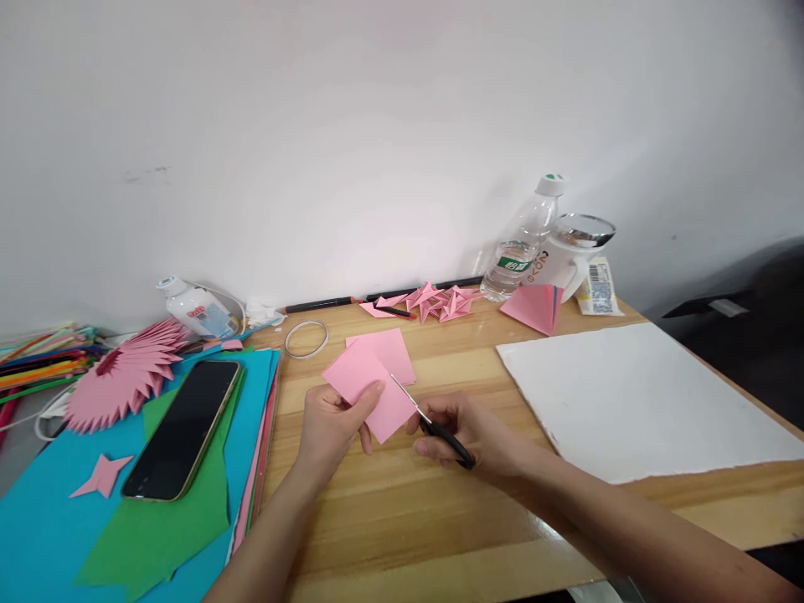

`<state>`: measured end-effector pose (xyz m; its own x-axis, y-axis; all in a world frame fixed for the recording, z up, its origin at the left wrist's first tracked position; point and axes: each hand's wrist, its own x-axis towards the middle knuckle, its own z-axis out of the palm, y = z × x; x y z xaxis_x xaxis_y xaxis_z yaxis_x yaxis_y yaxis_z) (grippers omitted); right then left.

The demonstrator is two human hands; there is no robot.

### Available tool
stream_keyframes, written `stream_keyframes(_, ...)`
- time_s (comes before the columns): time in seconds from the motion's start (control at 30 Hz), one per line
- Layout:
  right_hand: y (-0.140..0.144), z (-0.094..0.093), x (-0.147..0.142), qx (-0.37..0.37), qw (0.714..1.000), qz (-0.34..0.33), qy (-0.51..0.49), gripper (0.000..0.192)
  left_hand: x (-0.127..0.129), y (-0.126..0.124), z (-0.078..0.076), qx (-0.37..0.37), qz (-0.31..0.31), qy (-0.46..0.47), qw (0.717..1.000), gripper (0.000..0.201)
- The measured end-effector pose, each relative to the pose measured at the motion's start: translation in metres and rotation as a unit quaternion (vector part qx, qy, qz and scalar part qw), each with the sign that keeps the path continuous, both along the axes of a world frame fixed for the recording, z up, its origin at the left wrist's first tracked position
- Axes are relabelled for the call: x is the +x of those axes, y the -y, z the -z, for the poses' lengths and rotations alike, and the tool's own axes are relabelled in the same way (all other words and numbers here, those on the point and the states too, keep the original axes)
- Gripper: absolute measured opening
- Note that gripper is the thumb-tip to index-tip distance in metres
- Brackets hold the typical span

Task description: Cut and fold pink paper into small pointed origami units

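Observation:
Between the thumb and fingers of my left hand (339,419) is a square of pink paper (364,381), tilted so a corner points toward me. My right hand (461,431) grips black-handled scissors (445,437), their blades at the paper's right edge. Whether the blades are around the paper or only beside it, I cannot tell. Behind the held square, more pink paper (395,352) lies on the wooden table (377,536). Folded pink star shapes (443,301) rest by the wall.
Left: a phone (182,431) on green and blue paper, a pink folded ring (126,377), a white bottle (198,310). A tape roll (306,339) lies behind my left hand. Right: a white board (646,402), water bottle (521,243), mug (571,251) and folded pink paper (533,308).

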<state>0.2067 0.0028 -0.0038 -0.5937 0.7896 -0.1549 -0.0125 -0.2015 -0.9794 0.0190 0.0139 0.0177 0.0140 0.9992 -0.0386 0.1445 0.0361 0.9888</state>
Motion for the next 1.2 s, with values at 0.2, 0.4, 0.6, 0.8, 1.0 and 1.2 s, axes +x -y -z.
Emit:
stream_keyframes(0.2, 0.0014, 0.0009, -0.0008, -0.019, 1.0, 0.003, -0.006, 0.032, -0.0012, 0.0005, 0.0029, 0.005, 0.006, 0.014, 1.0, 0.031)
stream_keyframes(0.4, -0.0033, 0.0037, 0.0029, 0.038, 0.998, -0.036, -0.038, 0.034, -0.0005, -0.0012, 0.0015, -0.001, 0.004, 0.012, 1.0, 0.03)
stream_keyframes(0.6, -0.0034, 0.0027, 0.0035, 0.044, 0.998, -0.048, -0.024, 0.036, 0.0002, 0.0002, -0.0001, -0.003, 0.006, 0.0, 1.0, 0.032)
stream_keyframes(0.8, -0.0027, 0.0046, 0.0032, 0.037, 0.999, -0.035, -0.002, 0.043, 0.0, 0.0005, 0.001, -0.009, 0.016, -0.009, 1.0, 0.033)
stream_keyframes(1.0, -0.0009, 0.0025, 0.0015, 0.029, 0.999, -0.033, 0.004, 0.041, 0.0012, 0.0002, 0.0005, -0.011, 0.022, -0.002, 1.0, 0.033)
stream_keyframes(1.2, -0.0023, 0.0018, 0.0007, 0.042, 0.998, 0.041, 0.033, 0.038, 0.0, -0.0003, 0.0027, -0.017, 0.028, 0.011, 0.999, 0.029)
